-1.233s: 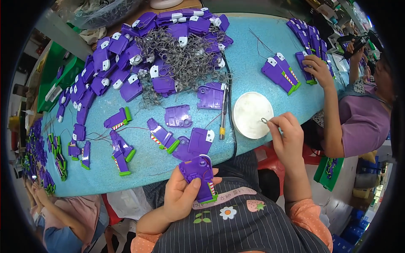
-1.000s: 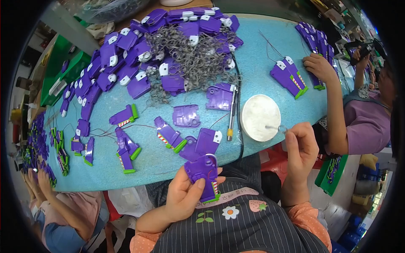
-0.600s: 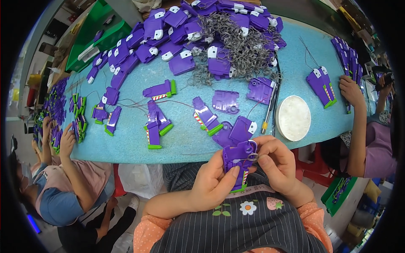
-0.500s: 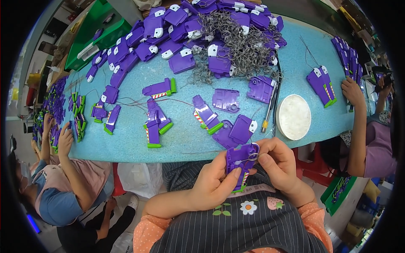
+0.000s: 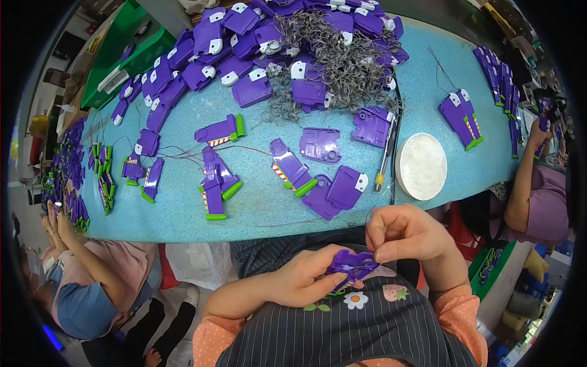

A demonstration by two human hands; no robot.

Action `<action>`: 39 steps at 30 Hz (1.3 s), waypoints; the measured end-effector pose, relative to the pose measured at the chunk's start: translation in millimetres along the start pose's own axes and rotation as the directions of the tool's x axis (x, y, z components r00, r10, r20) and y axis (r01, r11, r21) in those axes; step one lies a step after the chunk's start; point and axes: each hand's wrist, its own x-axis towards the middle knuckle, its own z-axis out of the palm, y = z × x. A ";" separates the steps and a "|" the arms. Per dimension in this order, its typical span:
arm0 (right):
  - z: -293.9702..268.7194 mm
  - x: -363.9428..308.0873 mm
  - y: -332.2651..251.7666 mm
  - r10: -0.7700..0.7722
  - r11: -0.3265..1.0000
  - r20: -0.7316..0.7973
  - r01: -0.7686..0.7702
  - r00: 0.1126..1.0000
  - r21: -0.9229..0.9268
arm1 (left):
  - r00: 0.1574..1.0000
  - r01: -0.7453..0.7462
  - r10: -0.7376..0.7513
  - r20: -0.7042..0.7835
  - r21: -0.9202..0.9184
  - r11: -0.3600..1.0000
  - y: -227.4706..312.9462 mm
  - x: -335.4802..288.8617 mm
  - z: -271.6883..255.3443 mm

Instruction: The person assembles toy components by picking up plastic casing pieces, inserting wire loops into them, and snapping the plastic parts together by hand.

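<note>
1. The left hand [image 5: 309,275], at lower centre of the frame, grips a purple casing [image 5: 350,263] between thumb and fingers; the casing is tilted, and its lower part is partly covered by the thumb.
2. The right hand [image 5: 413,235] is just beside it, its fingers drawn narrow at the casing's right edge. A thin dark wire [image 5: 369,215] arcs by its fingertips; whether they pinch it I cannot tell.
3. Right of centre, a round white dish [image 5: 422,166] stands on the blue desk [image 5: 263,220]; it shows a white surface, its contents hard to make out. A screwdriver [image 5: 380,178] lies near its left side.
4. At upper left, a green bin [image 5: 153,49], cut into by a post, contains small purple pieces.
5. At lower right, a green tray [image 5: 482,286] holds purple and green pieces, partly hidden behind the right forearm.
6. At top centre, grey wire loops [image 5: 348,67] cover some of the piled purple casings [image 5: 252,92]; the upper edge cuts off the pile.
</note>
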 end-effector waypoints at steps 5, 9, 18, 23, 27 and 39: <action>9.5 14.5 -1.3 -0.241 0.955 -0.236 0.187 0.941 -0.229 | 0.972 -0.174 0.078 -0.220 -0.462 0.870 -11.9 -19.3 12.9; 3.1 42.2 0.6 -0.710 -0.191 -0.035 -0.239 0.704 -0.952 | 0.910 -0.199 -0.055 -0.410 -0.551 0.811 -6.5 -25.2 20.5; 25.3 0.3 20.8 -0.534 0.738 -0.271 0.285 0.801 -0.611 | 0.873 0.007 -0.290 -0.391 -0.585 0.811 -10.7 -23.4 25.4; 19.3 20.6 34.4 -0.490 0.671 -0.071 0.324 0.869 -0.667 | 0.901 0.005 -0.240 -0.362 -0.544 0.839 -15.0 -18.4 29.6; 18.7 31.7 45.5 -0.327 0.866 -0.169 0.223 0.930 -0.447 | 0.903 0.028 -0.227 -0.364 -0.476 0.879 -14.7 -18.6 28.9; 36.1 26.4 41.2 -0.389 0.903 -0.398 0.257 0.831 -0.345 | 0.874 0.072 -0.084 -0.479 -0.044 0.996 1.0 -9.5 20.7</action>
